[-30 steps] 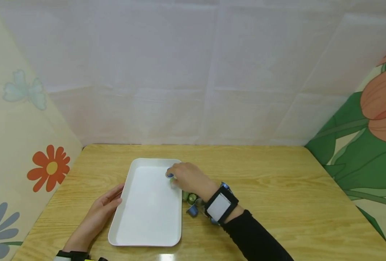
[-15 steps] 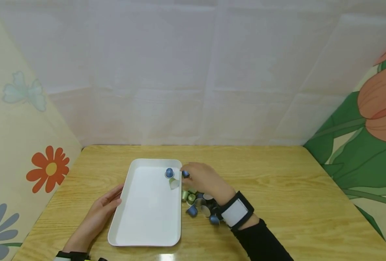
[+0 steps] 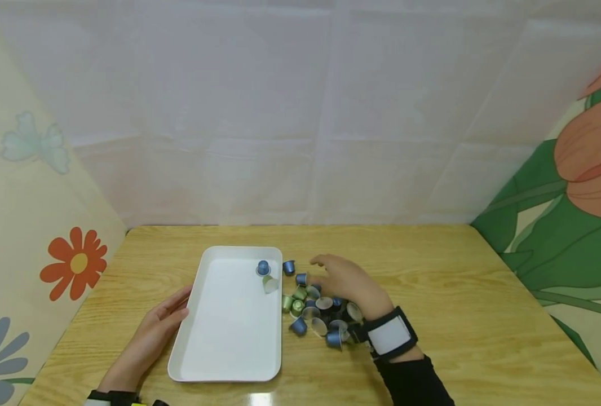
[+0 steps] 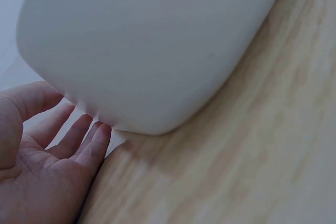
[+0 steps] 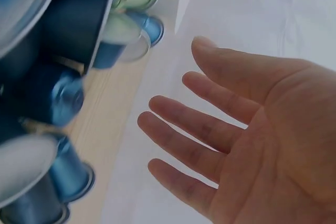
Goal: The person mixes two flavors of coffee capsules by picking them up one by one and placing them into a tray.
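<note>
A white tray (image 3: pixel 229 321) lies on the wooden table. My left hand (image 3: pixel 155 327) touches its left edge; in the left wrist view the fingertips (image 4: pixel 102 129) meet the tray's outer wall. Inside the tray's far right corner, a blue coffee capsule (image 3: pixel 263 267) stands on its rim and a green one (image 3: pixel 270 284) lies tipped over. Over the right side of a capsule heap (image 3: pixel 318 310), my right hand (image 3: pixel 348 282) holds nothing. Its fingers (image 5: pixel 184 119) are spread and loosely bent beside blue capsules (image 5: pixel 63 98) in the right wrist view.
Blue, green and dark capsules are heaped against the tray's right side. A single blue capsule (image 3: pixel 288 267) lies by the tray's upper right edge. A white sheet (image 3: pixel 300 113) hangs behind the table (image 3: pixel 432 282), with patterned panels at both sides.
My right hand has let go of capsules in the tray and drawn away to the right, passing the blue capsule by the tray's edge and uncovering the heap. My left hand has stayed put.
</note>
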A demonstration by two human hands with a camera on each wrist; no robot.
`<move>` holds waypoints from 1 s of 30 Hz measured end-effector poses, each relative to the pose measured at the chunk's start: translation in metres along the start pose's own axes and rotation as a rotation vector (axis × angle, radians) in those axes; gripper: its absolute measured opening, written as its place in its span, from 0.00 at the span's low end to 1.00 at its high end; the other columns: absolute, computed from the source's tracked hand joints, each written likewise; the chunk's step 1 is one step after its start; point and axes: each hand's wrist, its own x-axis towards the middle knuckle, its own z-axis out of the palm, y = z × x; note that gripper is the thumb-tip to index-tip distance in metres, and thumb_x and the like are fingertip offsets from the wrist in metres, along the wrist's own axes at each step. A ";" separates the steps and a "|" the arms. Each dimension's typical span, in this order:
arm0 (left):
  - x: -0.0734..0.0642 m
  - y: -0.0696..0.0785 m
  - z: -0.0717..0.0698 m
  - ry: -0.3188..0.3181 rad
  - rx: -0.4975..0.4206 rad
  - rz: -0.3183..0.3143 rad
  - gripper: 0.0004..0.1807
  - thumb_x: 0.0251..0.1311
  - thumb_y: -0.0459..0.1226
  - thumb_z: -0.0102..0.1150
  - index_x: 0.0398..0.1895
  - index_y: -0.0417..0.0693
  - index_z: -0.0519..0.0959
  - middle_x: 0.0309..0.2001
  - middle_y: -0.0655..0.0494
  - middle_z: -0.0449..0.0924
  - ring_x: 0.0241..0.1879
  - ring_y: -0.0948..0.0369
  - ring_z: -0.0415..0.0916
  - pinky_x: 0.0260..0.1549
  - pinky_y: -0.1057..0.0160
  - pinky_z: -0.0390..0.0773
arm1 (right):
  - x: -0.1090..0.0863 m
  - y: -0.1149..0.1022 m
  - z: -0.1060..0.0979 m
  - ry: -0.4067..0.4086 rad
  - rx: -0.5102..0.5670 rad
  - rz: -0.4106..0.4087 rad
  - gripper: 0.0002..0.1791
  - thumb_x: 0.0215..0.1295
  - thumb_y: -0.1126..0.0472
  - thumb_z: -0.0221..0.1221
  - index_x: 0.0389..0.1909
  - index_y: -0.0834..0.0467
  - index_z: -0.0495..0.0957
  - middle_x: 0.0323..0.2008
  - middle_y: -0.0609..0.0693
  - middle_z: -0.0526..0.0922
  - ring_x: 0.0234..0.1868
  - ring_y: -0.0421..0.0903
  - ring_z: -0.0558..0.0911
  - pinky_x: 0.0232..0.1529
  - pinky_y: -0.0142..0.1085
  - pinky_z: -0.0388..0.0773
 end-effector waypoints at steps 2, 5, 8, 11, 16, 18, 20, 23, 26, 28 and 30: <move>0.000 0.000 0.000 -0.001 -0.004 0.000 0.33 0.73 0.35 0.51 0.75 0.29 0.53 0.74 0.33 0.49 0.60 0.78 0.66 0.54 0.75 0.71 | -0.002 0.005 -0.002 0.005 -0.003 -0.002 0.25 0.70 0.56 0.61 0.65 0.61 0.73 0.59 0.59 0.77 0.58 0.57 0.77 0.57 0.52 0.74; 0.000 -0.001 -0.001 -0.003 -0.010 0.004 0.33 0.73 0.34 0.50 0.74 0.28 0.52 0.74 0.33 0.48 0.60 0.78 0.66 0.54 0.75 0.71 | -0.005 0.015 -0.006 0.006 -0.013 -0.005 0.24 0.70 0.60 0.60 0.64 0.63 0.73 0.57 0.62 0.78 0.56 0.59 0.78 0.55 0.52 0.75; 0.000 -0.003 -0.002 -0.004 -0.010 0.006 0.33 0.73 0.34 0.50 0.74 0.28 0.52 0.74 0.32 0.47 0.60 0.79 0.66 0.55 0.75 0.71 | -0.010 0.022 -0.010 -0.006 0.008 0.017 0.23 0.70 0.63 0.60 0.63 0.65 0.73 0.56 0.64 0.77 0.55 0.61 0.78 0.54 0.53 0.76; 0.000 -0.003 -0.002 -0.003 -0.007 0.008 0.33 0.73 0.34 0.50 0.74 0.27 0.52 0.74 0.32 0.47 0.60 0.79 0.66 0.55 0.75 0.71 | -0.015 0.027 -0.013 -0.023 0.029 0.042 0.22 0.69 0.64 0.60 0.61 0.67 0.73 0.55 0.66 0.77 0.54 0.62 0.78 0.52 0.53 0.77; 0.002 -0.002 -0.001 0.002 0.002 0.012 0.33 0.73 0.34 0.51 0.74 0.27 0.52 0.74 0.31 0.48 0.60 0.78 0.67 0.55 0.75 0.70 | -0.024 0.033 -0.017 -0.041 0.010 0.063 0.20 0.65 0.66 0.64 0.57 0.68 0.76 0.50 0.66 0.80 0.50 0.61 0.80 0.49 0.52 0.78; 0.002 -0.002 -0.001 0.004 0.006 0.011 0.33 0.73 0.34 0.51 0.74 0.28 0.53 0.74 0.31 0.48 0.60 0.78 0.67 0.55 0.75 0.71 | -0.027 0.034 -0.017 -0.046 0.001 0.077 0.20 0.63 0.66 0.65 0.55 0.67 0.77 0.46 0.64 0.81 0.46 0.59 0.81 0.47 0.51 0.79; 0.001 -0.002 -0.001 0.006 0.009 0.010 0.33 0.73 0.34 0.51 0.74 0.28 0.53 0.74 0.32 0.48 0.59 0.79 0.67 0.55 0.75 0.71 | -0.029 0.035 -0.015 -0.047 -0.004 0.086 0.21 0.61 0.66 0.67 0.55 0.68 0.77 0.41 0.61 0.81 0.41 0.54 0.81 0.42 0.47 0.79; 0.002 -0.002 -0.001 0.006 0.010 0.009 0.33 0.73 0.34 0.51 0.74 0.28 0.53 0.74 0.32 0.48 0.59 0.79 0.67 0.54 0.76 0.71 | -0.030 0.036 -0.011 -0.036 -0.004 0.114 0.23 0.59 0.67 0.67 0.55 0.69 0.76 0.33 0.54 0.78 0.32 0.47 0.77 0.33 0.41 0.76; 0.002 -0.002 -0.001 0.006 0.006 0.012 0.33 0.73 0.34 0.51 0.74 0.28 0.52 0.74 0.32 0.48 0.59 0.79 0.67 0.55 0.75 0.70 | -0.029 0.037 -0.005 -0.014 -0.002 0.130 0.24 0.58 0.69 0.67 0.55 0.69 0.76 0.27 0.50 0.76 0.27 0.45 0.74 0.29 0.38 0.73; 0.002 -0.001 -0.001 0.006 0.002 0.012 0.33 0.73 0.33 0.51 0.74 0.27 0.52 0.74 0.31 0.48 0.59 0.78 0.67 0.55 0.75 0.70 | -0.029 0.037 -0.002 0.005 -0.017 0.131 0.22 0.58 0.70 0.66 0.54 0.69 0.77 0.29 0.51 0.78 0.28 0.44 0.74 0.31 0.39 0.74; 0.001 -0.001 0.000 0.002 -0.001 0.014 0.33 0.73 0.33 0.51 0.74 0.27 0.52 0.74 0.32 0.49 0.60 0.78 0.67 0.55 0.75 0.70 | -0.028 0.037 0.000 0.015 -0.030 0.140 0.19 0.58 0.71 0.65 0.51 0.67 0.77 0.32 0.52 0.81 0.30 0.45 0.75 0.33 0.40 0.75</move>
